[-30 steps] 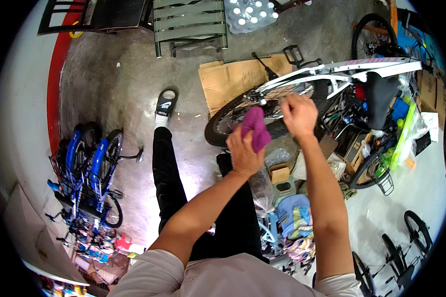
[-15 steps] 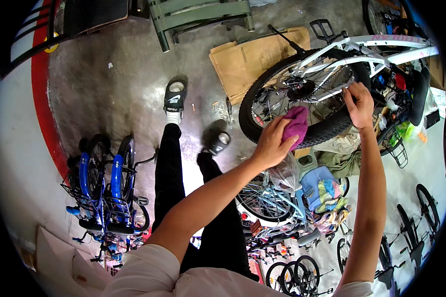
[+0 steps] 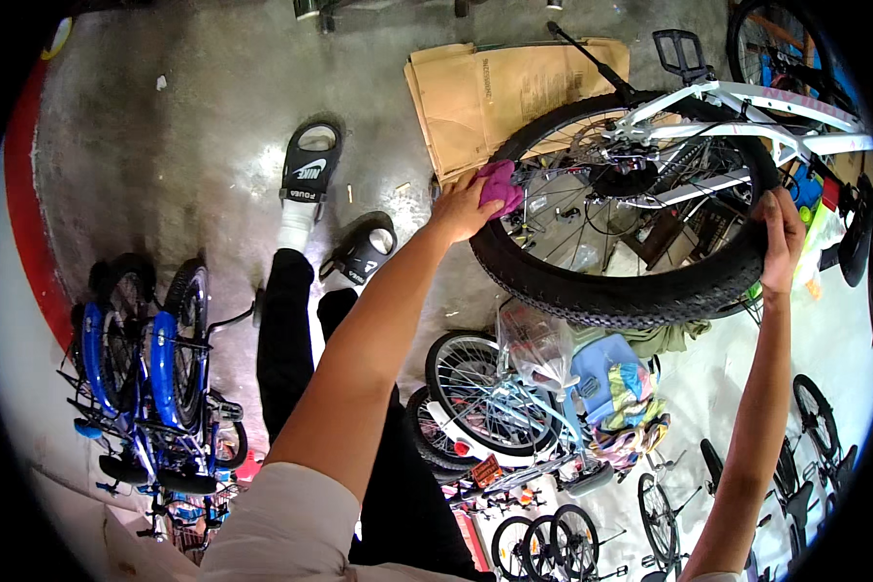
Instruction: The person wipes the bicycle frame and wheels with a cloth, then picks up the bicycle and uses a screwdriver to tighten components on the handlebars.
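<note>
A bicycle wheel with a black knobby tyre (image 3: 592,301) lies broadside before me, attached to a white bicycle frame (image 3: 747,128). My left hand (image 3: 459,207) is closed on a purple cloth (image 3: 503,188) and presses it to the left side of the tyre and rim. At the wheel's right side, my right hand (image 3: 780,238) grips the tyre, thumb toward the rim. The hub, sprockets and derailleur (image 3: 619,160) show in the wheel's middle. A black pedal (image 3: 682,53) sticks out above the frame.
Flattened cardboard (image 3: 514,97) lies on the floor beyond the wheel. Below the wheel are a light blue bicycle (image 3: 495,398), a blue container (image 3: 606,367) and a clear plastic bag (image 3: 538,344). Blue bicycles (image 3: 165,373) stand at left. My slippered feet (image 3: 310,160) are at centre left.
My left hand has moved the cloth from the wheel's near side to its left side. My right hand has shifted right and down onto the tyre. The whole view has shifted.
</note>
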A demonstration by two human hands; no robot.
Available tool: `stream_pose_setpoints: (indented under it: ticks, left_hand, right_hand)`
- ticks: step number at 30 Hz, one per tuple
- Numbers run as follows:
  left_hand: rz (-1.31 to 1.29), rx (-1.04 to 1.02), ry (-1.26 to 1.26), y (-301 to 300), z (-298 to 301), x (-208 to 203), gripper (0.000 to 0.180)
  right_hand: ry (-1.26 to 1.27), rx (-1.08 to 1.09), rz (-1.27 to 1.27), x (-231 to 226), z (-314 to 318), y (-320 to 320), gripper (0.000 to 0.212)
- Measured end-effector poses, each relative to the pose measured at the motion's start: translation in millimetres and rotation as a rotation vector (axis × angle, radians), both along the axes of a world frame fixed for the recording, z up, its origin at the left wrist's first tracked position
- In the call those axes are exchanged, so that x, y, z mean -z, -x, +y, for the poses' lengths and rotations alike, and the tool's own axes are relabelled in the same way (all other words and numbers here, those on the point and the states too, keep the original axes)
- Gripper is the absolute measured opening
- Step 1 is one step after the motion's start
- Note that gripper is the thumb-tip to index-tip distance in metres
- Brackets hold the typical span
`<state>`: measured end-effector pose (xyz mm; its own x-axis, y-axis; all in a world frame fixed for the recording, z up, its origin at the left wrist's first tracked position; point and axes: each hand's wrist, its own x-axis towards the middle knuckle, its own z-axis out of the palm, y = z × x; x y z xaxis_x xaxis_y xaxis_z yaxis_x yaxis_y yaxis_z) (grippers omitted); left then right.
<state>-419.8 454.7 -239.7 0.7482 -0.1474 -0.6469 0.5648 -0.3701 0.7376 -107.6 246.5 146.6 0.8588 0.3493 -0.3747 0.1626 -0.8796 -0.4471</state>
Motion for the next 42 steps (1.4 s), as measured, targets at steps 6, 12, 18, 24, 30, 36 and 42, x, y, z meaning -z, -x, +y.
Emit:
stream_pose_setpoints:
  ticks: [6, 12, 18, 24, 30, 36, 42]
  left_hand:
    - [0.051, 0.010, 0.054, -32, -18, 38, 0.073]
    - [0.106, -0.072, 0.044, -82, -41, 74, 0.061]
    - [-0.211, -0.340, 0.101, -113, -70, 123, 0.053]
    - [-0.211, 0.062, 0.149, -104, -47, 111, 0.040]
    - [0.013, 0.219, 0.289, -59, 16, 67, 0.032]
    - [-0.276, -0.090, 0.488, -18, 30, 50, 0.053]
    - [-0.274, -0.134, 0.305, -33, -2, 85, 0.066]
  right_hand:
    - [0.097, -0.061, -0.074, -8, 1, 9, 0.030]
    - [0.129, -0.022, -0.166, -9, 8, 24, 0.036]
    - [0.102, -0.131, -0.171, 0, 20, 21, 0.038]
    - [0.085, -0.115, -0.165, -17, -5, 12, 0.038]
    - [0.054, -0.109, -0.132, -6, -4, 9, 0.037]
    - [0.071, -0.201, -0.112, -11, -11, 9, 0.033]
    - [0.082, -0.186, -0.122, -11, -12, 2, 0.030]
